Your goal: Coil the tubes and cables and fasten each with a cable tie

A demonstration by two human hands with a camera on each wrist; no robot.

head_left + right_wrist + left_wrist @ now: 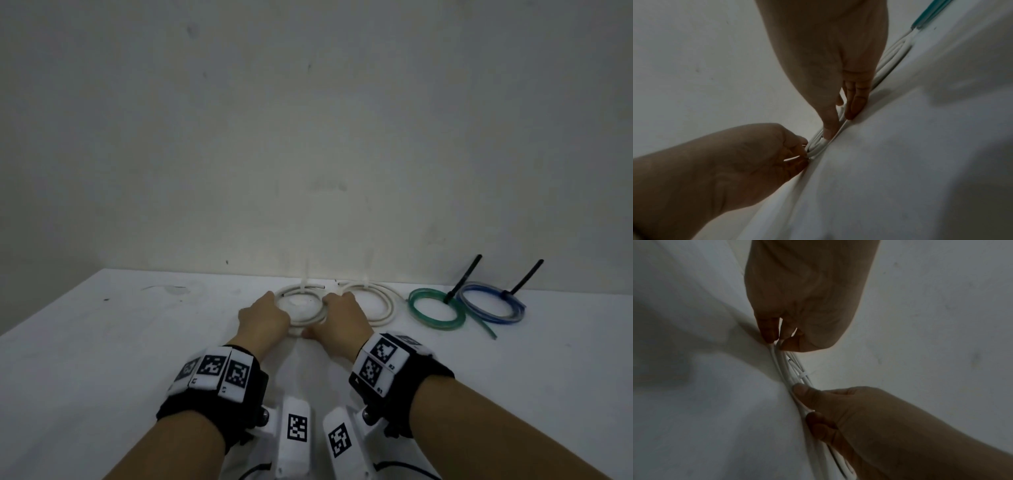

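Note:
A white cable coil [298, 290] lies on the white table [102, 342] near the wall, with a white cable tie [805, 375] round its strands. My left hand [265, 317] pinches the coil's left side between curled fingertips [769, 335]. My right hand [342, 317] grips the coil's right side, thumb and fingers on either side of the strands [818, 146]. In the left wrist view the right hand [838, 410] holds the same coil [785, 368] lower down. The fingers hide part of the coil.
To the right, along the wall, lie a second white coil [380, 301], a green tube coil [435, 310] and a blue tube coil [493, 301]. Black cable ties [462, 279] stick up from the green and blue coils. The wall stands close behind.

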